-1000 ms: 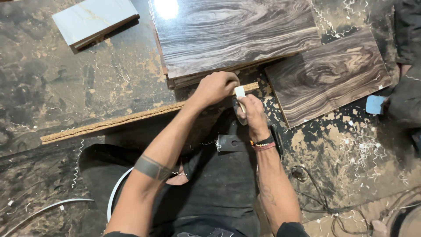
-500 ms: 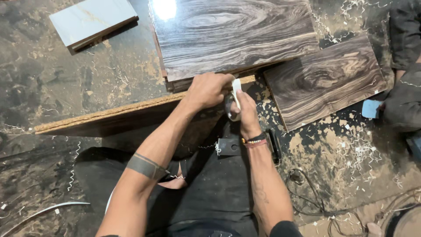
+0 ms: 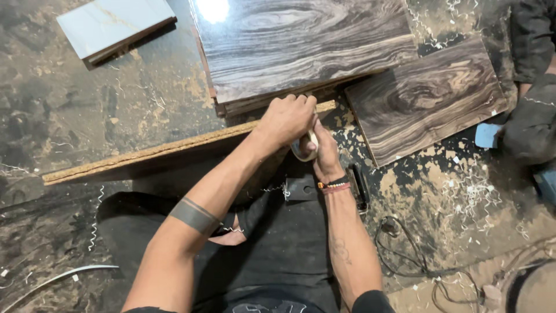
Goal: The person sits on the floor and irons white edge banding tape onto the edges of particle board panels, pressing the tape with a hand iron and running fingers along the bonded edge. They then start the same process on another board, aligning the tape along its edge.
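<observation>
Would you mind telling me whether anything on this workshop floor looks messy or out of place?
Yes: pale shavings and dust lie scattered over the dark floor right of the hands, and a loose black cable lies tangled there.

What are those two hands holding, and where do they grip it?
The left hand grips the top edge of the long board near its right end. The right hand pinches a small whitish roll against it.

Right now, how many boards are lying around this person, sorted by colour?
Dark wood-grain boards: 2, the large glossy board and the smaller board
Pale blue-grey board: 1
Raw tan-edged board under the left hand: 1
Total: 4
</observation>
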The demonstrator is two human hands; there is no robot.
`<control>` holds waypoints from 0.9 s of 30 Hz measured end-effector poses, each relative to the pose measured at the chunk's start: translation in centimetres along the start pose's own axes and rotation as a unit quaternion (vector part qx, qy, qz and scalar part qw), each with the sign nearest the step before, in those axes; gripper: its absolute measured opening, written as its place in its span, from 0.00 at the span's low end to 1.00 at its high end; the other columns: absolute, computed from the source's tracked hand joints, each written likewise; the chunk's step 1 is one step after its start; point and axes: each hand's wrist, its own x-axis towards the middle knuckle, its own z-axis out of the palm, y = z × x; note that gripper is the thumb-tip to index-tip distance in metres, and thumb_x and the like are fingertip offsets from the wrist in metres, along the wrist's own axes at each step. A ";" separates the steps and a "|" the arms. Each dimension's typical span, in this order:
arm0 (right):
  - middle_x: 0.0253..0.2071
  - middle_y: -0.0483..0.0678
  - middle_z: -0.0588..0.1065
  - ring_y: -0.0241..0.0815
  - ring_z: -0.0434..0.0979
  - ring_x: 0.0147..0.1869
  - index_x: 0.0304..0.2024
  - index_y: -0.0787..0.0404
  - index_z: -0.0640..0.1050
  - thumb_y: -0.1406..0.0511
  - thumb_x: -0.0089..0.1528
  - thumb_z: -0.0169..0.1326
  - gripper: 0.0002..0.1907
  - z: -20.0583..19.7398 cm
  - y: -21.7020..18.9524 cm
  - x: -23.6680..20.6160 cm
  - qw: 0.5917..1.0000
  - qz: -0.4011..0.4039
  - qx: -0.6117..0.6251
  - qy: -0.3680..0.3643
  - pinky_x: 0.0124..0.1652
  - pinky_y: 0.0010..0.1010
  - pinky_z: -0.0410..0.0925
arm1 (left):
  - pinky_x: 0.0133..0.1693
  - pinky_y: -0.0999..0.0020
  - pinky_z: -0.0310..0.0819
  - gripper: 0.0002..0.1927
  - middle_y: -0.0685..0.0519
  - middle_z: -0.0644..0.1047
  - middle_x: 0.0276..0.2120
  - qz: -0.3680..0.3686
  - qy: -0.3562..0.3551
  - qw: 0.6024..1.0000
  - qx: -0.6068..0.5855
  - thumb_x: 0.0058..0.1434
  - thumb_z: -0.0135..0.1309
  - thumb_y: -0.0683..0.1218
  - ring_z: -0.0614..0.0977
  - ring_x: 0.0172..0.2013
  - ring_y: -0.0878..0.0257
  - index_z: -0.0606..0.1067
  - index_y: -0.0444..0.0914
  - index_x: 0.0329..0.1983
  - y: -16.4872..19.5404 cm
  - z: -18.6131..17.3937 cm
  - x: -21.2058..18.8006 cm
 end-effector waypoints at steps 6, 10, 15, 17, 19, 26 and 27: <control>0.28 0.36 0.69 0.23 0.62 0.24 0.40 0.59 0.74 0.60 0.75 0.43 0.13 -0.4 0.6 1.0 0.997 0.033 0.060 0.024 0.24 0.17 0.56 | 0.27 0.60 0.76 0.14 0.50 0.75 0.29 0.032 0.036 0.997 0.056 0.64 0.55 0.53 0.81 0.32 0.55 0.71 0.38 0.37 0.4 0.1 0.2; 0.26 0.36 0.69 0.23 0.62 0.21 0.41 0.58 0.76 0.62 0.72 0.42 0.12 1.5 4.2 0.1 0.964 0.224 0.118 -0.077 0.22 0.16 0.57 | 0.27 0.64 0.75 0.10 0.53 0.74 0.30 0.050 0.062 0.993 0.089 0.64 0.54 0.50 0.80 0.32 0.59 0.71 0.39 0.38 0.1 0.1 -0.1; 0.25 0.38 0.68 0.28 0.64 0.24 0.38 0.60 0.73 0.60 0.73 0.44 0.13 2.4 4.8 -1.9 0.990 0.109 0.086 0.010 0.25 0.22 0.60 | 0.27 0.63 0.74 0.06 0.54 0.76 0.31 0.018 0.069 0.994 0.088 0.62 0.53 0.45 0.81 0.33 0.59 0.71 0.41 0.40 0.2 0.1 -0.4; 0.26 0.39 0.68 0.29 0.64 0.25 0.40 0.62 0.73 0.60 0.72 0.44 0.13 2.8 2.9 -2.8 0.998 0.030 0.022 0.051 0.26 0.23 0.60 | 0.26 0.62 0.74 0.07 0.53 0.77 0.32 0.010 0.084 0.993 0.084 0.59 0.53 0.45 0.82 0.33 0.58 0.71 0.40 0.39 0.7 0.2 -0.4; 0.25 0.41 0.67 0.30 0.64 0.26 0.44 0.62 0.74 0.60 0.72 0.43 0.13 3.6 1.5 -4.9 0.990 -0.059 -0.085 0.097 0.28 0.24 0.60 | 0.28 0.60 0.75 0.06 0.54 0.78 0.31 0.005 0.059 0.997 0.051 0.61 0.53 0.44 0.83 0.32 0.57 0.71 0.41 0.40 1.1 0.1 -0.7; 0.38 0.47 0.71 0.37 0.70 0.40 0.59 0.66 0.61 0.64 0.75 0.40 0.14 6.9 -3.3 -12.5 0.842 -0.427 -0.325 0.053 0.45 0.30 0.68 | 0.32 0.54 0.76 0.07 0.48 0.79 0.31 -0.040 -0.001 0.999 0.018 0.62 0.52 0.43 0.83 0.36 0.49 0.71 0.39 0.43 -2.6 -6.4 -9.9; 0.39 0.49 0.71 0.38 0.71 0.40 0.59 0.65 0.60 0.64 0.76 0.42 0.13 7.1 -4.0 -13.2 0.813 -0.467 -0.341 0.062 0.47 0.31 0.68 | 0.32 0.53 0.76 0.09 0.46 0.78 0.30 -0.050 0.003 0.998 0.033 0.60 0.55 0.46 0.82 0.34 0.48 0.71 0.38 0.41 -3.4 -8.1 -12.5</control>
